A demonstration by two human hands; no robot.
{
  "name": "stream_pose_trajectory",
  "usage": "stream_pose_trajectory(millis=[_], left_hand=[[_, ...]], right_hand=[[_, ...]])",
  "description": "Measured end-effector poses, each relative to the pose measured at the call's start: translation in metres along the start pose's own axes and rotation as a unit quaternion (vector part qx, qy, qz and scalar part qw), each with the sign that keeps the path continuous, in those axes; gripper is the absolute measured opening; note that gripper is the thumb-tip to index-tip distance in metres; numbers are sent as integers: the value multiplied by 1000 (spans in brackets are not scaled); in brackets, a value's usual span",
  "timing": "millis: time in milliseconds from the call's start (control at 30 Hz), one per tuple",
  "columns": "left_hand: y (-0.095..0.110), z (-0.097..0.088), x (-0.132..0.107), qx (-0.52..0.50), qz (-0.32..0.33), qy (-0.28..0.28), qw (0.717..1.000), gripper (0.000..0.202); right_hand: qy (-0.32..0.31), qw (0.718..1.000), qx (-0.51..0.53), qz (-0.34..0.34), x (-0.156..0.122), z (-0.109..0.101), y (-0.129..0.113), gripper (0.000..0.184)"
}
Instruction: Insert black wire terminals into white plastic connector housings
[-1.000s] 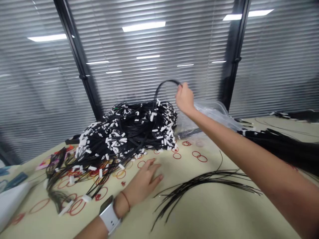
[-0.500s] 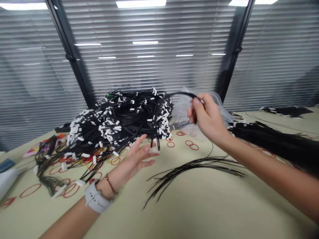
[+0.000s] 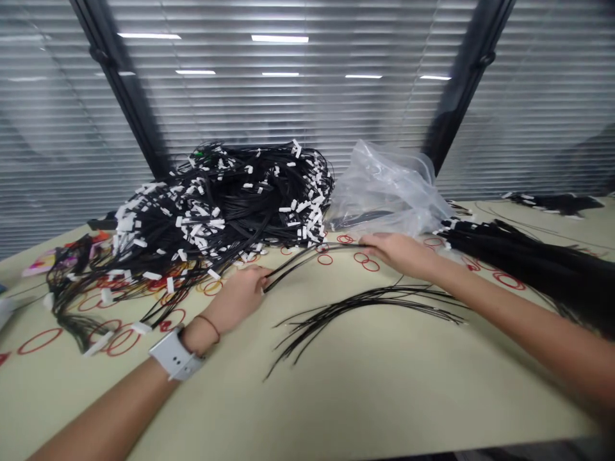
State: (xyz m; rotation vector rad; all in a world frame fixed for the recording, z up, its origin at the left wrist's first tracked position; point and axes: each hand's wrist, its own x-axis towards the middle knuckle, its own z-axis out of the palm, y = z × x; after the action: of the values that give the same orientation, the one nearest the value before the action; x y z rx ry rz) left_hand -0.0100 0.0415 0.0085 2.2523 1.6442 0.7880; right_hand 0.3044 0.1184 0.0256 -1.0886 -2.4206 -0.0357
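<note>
A black wire harness [image 3: 307, 253] stretches in a shallow arc between my two hands, above the table. My left hand [image 3: 245, 291] is closed on its left end; a bit of white shows at the fingertips, and the rest of that end is hidden. My right hand [image 3: 394, 251] grips the other end, fingers closed and seen from the back. Below the harness lies a loose bunch of thin black wires [image 3: 365, 299], touched by neither hand. Behind my left hand rises a big heap of black cables with white connectors [image 3: 230, 205].
A clear plastic bag [image 3: 389, 192] lies behind my right hand. Thick bundles of black cable [image 3: 528, 262] stretch along the right side. Red rubber bands [image 3: 368, 261] are scattered over the pale table [image 3: 384, 390]. Blinds [image 3: 298, 102] stand behind a dark-framed window.
My left hand has closed on the harness's hanging connector end. My right hand has come down, and the harness is now stretched between both hands. The view has tilted downward.
</note>
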Motion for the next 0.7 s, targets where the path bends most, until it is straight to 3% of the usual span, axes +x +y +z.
stream_pose_trajectory(millis=[100,233,300,400,700], left_hand=[[-1,7,-1,26,6,-4,1000,33],[-4,12,2,15,-2,-2,1000,33],[-6,11,4,-5,-14,1,1000,32],[-7,7,5,-53,-47,4,997,30],[13,2,-3,-254,-177,-8,951,34]], right_hand=[[-27,999,-22,-39,-5,2,-11,22],[-34,994,2,-101,-8,8,-63,22],[-145,965,63,-208,-9,16,-93,21],[-209,940,72,-261,-7,30,-122,14],[-222,937,54,-263,-6,40,-124,14]])
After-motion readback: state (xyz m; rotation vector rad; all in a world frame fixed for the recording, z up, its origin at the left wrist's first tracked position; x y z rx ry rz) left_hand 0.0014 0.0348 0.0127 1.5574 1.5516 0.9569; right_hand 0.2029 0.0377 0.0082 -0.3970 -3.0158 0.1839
